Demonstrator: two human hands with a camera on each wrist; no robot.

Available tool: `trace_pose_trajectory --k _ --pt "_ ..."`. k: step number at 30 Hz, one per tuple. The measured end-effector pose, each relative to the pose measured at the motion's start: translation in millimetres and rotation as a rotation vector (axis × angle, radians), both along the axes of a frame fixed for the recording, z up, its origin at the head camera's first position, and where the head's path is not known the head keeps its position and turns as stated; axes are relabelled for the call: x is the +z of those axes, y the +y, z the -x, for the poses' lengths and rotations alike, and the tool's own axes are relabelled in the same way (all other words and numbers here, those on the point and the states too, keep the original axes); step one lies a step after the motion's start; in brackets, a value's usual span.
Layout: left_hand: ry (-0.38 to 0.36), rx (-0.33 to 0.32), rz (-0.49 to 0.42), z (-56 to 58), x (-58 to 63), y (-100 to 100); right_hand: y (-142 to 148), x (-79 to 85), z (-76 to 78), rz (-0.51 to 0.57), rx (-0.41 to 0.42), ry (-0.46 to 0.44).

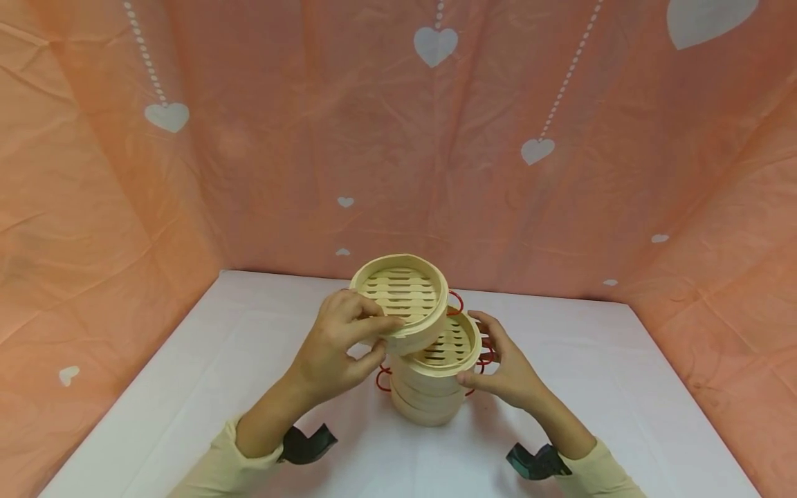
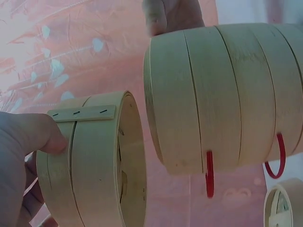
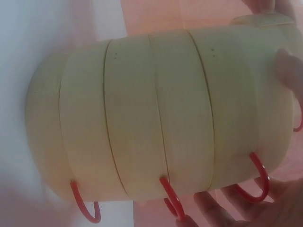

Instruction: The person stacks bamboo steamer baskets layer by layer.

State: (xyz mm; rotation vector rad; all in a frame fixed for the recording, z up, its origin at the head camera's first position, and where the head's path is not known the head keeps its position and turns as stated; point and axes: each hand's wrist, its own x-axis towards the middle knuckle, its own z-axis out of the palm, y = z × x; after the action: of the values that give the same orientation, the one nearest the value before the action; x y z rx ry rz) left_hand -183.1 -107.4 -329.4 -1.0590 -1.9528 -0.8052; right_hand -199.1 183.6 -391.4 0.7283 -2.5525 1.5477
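Note:
My left hand (image 1: 339, 339) holds a round bamboo steamer basket (image 1: 429, 333) by its near left side, thumb and fingers on the wall. That basket is raised and tilted above the left of a stack of bamboo steamer baskets (image 1: 426, 401). In the left wrist view, a gap separates the held basket (image 2: 97, 165) from the stack (image 2: 213, 94). The right hand (image 1: 507, 370) grips the top basket of the stack from the right, its thumb (image 3: 289, 71) on the near wall and its fingers curled round the far side. Slats show in both upper baskets.
Red loop handles (image 3: 85, 208) stick out from the sides of the stack. A white-covered table (image 1: 261, 318) lies beneath, with an orange heart-patterned cloth (image 1: 280, 152) behind and along both sides. Low in the left wrist view, a small round bamboo rim (image 2: 272, 201) shows at the corner.

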Motion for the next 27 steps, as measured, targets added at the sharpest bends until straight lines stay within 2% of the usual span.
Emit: trace_pose_trajectory --k 7,17,27 --pt "-0.018 -0.006 0.0 -0.5 -2.4 8.9 0.9 -0.3 -1.3 -0.008 -0.014 -0.016" --pt "-0.008 -0.032 -0.003 2.6 -8.6 18.4 1.9 -0.3 -1.4 0.017 0.004 0.027" --pt "-0.024 -0.043 0.014 3.4 -11.7 28.2 2.4 -1.2 -1.6 0.046 0.015 0.018"
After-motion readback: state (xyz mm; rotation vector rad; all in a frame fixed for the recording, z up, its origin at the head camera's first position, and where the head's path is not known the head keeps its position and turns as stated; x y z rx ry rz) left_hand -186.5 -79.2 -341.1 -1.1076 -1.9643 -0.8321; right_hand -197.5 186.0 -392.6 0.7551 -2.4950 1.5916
